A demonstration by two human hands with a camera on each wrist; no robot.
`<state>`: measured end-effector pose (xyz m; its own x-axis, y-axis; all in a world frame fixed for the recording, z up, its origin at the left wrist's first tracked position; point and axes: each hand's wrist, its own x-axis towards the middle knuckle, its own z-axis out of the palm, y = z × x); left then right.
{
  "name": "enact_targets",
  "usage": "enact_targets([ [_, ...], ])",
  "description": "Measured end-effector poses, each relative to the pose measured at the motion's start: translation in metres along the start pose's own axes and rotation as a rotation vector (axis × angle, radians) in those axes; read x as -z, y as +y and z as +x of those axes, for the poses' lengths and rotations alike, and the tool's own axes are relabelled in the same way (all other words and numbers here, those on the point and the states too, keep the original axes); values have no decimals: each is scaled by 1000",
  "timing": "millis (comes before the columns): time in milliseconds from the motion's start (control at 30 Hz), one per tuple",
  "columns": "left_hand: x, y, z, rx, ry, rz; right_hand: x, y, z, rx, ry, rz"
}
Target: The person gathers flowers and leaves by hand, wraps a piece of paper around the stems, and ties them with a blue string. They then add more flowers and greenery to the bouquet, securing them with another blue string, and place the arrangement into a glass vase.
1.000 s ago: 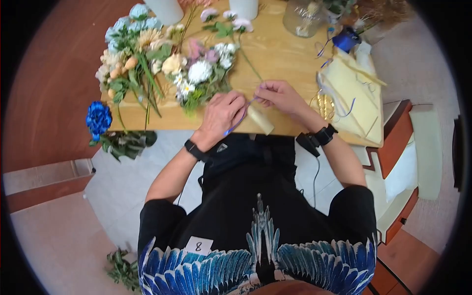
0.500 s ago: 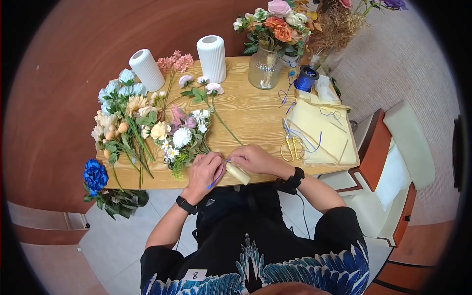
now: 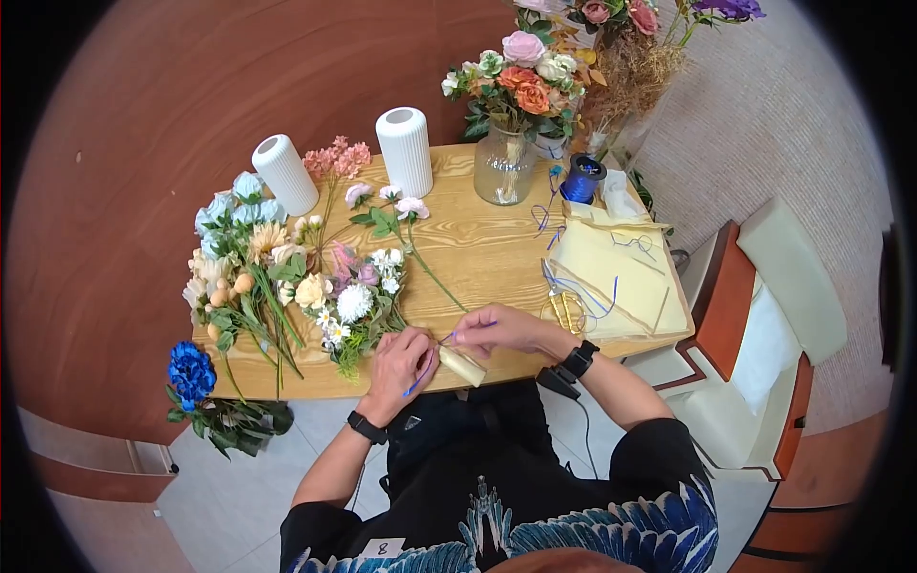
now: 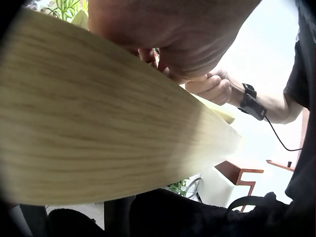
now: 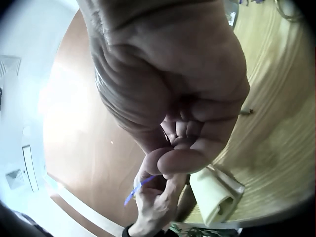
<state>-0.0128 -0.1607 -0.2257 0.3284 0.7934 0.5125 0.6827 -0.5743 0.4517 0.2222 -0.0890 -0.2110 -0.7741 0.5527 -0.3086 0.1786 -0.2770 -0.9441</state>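
Observation:
In the head view the left hand [image 3: 396,372] grips the stem end of a bouquet with a white pompom flower [image 3: 354,304], at the table's front edge. Pale yellow paper [image 3: 462,366] wraps the stems and sticks out to the right of that hand. The right hand [image 3: 501,329] pinches a thin blue-purple ribbon close beside the left. A ribbon end [image 5: 132,196] hangs past the left hand [image 5: 157,207] in the right wrist view, where thumb and finger of the right hand [image 5: 173,89] meet. The left palm hides the grip in the left wrist view.
Loose flowers [image 3: 250,286] lie at the left, a single long stem [image 3: 435,272] mid-table. Two white vases [image 3: 406,158] and a glass vase [image 3: 503,172] stand behind. Gold scissors [image 3: 566,310], yellow paper sheets [image 3: 621,277] and a blue ribbon spool [image 3: 583,180] are at the right.
The head view has shifted, showing more of the table's back. The right hand keeps its pinch on the ribbon, with a strand now showing above its fingers; the left hand still grips the stems.

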Motion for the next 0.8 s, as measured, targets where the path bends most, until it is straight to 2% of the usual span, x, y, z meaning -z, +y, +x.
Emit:
enact_targets([
  [33, 0, 0, 0, -9, 3, 5, -3, 4, 6, 10, 3, -5],
  [100, 0, 1, 1, 5, 16, -3, -18, 15, 20, 56, 229, 509],
  [133, -1, 3, 1, 12, 23, -11, -22, 18, 25, 66, 234, 505],
  [200, -3, 5, 5, 1, 57, -4, -30, 20, 34, 39, 159, 1035],
  [233, -1, 6, 5, 20, 61, -12, -35, 24, 37, 62, 217, 1124],
  [333, -2, 8, 4, 59, 57, -18, -32, 46, 48, 116, 234, 1104],
  [367, -3, 9, 3, 54, 71, -32, -40, 35, 46, 70, 352, 1113],
  [667, -3, 9, 1, -57, 139, -61, -52, 26, 68, 220, 589, 813],
  [733, -9, 5, -5, 18, 82, -397, -53, 25, 72, 229, 629, 787],
  [800, -3, 5, -5, 113, 26, -452, -53, 26, 75, 215, 665, 768],
])
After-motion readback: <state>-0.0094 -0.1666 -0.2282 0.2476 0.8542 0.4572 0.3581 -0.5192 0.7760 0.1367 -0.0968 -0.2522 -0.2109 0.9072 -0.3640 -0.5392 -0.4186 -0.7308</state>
